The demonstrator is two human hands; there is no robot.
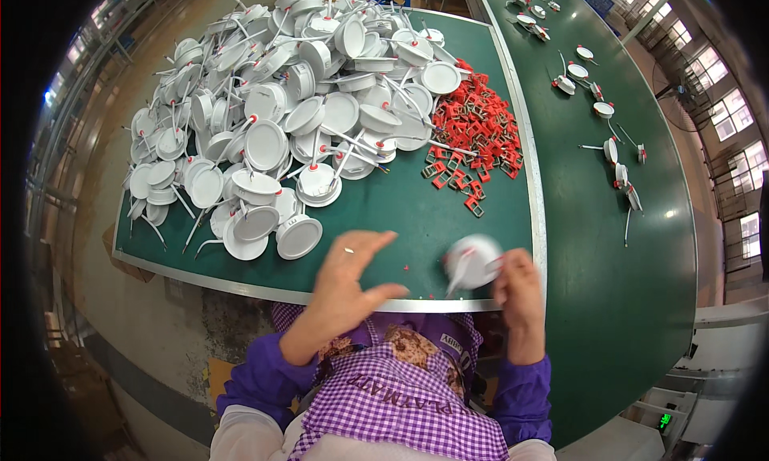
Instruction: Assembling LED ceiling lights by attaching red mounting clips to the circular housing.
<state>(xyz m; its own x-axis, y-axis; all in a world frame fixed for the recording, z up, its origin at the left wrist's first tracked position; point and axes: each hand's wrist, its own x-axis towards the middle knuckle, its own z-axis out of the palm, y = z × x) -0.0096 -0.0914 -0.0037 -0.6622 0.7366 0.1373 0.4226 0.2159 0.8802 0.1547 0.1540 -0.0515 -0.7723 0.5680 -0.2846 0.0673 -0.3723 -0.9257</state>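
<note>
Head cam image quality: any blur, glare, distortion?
Head view: motion blur on the white round fixture at the right hand, while the fixture pile looks sharper; head view: windows near-white, small bright glare spot on the green surface at right; head view: fisheye bends the table rim, corners black.

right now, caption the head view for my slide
Right hand holding a white disc, left hand open, at a green table bearing a disc heap and red pieces.
</note>
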